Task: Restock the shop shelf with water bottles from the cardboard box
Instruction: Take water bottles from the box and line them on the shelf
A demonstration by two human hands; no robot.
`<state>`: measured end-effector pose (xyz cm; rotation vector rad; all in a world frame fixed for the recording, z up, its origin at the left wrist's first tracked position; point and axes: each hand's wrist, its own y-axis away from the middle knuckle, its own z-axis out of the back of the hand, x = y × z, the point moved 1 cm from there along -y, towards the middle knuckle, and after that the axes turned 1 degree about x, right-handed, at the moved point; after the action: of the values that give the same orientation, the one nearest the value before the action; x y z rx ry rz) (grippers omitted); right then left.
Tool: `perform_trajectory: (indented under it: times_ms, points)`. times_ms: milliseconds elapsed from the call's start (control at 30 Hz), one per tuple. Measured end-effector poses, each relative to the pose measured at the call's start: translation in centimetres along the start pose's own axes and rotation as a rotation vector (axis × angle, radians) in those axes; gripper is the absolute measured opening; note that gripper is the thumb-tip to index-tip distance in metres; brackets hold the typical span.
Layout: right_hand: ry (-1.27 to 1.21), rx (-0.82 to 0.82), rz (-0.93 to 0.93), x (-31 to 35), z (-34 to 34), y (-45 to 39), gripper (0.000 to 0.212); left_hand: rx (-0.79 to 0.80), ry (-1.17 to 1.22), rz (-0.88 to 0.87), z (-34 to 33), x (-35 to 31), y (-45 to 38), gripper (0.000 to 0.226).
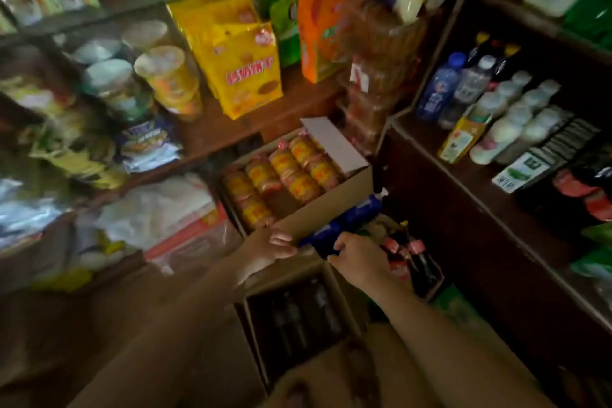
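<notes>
Blue-labelled bottles point(359, 212) lie on their sides low down, just under the front of a cardboard box of yellow-labelled jars point(331, 214). My right hand point(362, 260) curls its fingers over the near end of one blue-labelled bottle. My left hand point(270, 247) reaches beside it with fingers stretched out, at the lower front edge of that box, holding nothing. An open cardboard box point(337, 295) with dark bottles in it stands below my hands. On the right shelf point(427, 139) stand upright water bottles point(440, 89) with blue and white caps.
Red-capped dark soda bottles point(414, 258) stand right of my right hand. The right shelf also carries white bottles point(516, 116) and a yellow carton point(463, 136). Snack bags point(248, 73) and cup noodles point(169, 79) fill the left shelves. The picture is motion-blurred.
</notes>
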<state>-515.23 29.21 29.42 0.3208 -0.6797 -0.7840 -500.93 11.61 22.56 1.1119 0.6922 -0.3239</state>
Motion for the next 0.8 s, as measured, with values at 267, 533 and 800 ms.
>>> perform_trajectory:
  times_ms: [267,533,800]
  points:
    - [0.038,0.223,-0.11,-4.5,-14.1,-5.0,0.016,0.039,0.071,0.193,-5.3,7.3,-3.2,0.039]
    - [-0.254,0.39,-0.426,-11.5,-27.3,-10.7,0.048,0.056,0.174,0.381,-11.5,18.0,-13.8,0.038]
    - [-0.402,0.393,-0.566,-16.3,-37.2,-18.9,0.052,0.011,0.231,0.46,-16.2,26.2,-24.5,0.027]
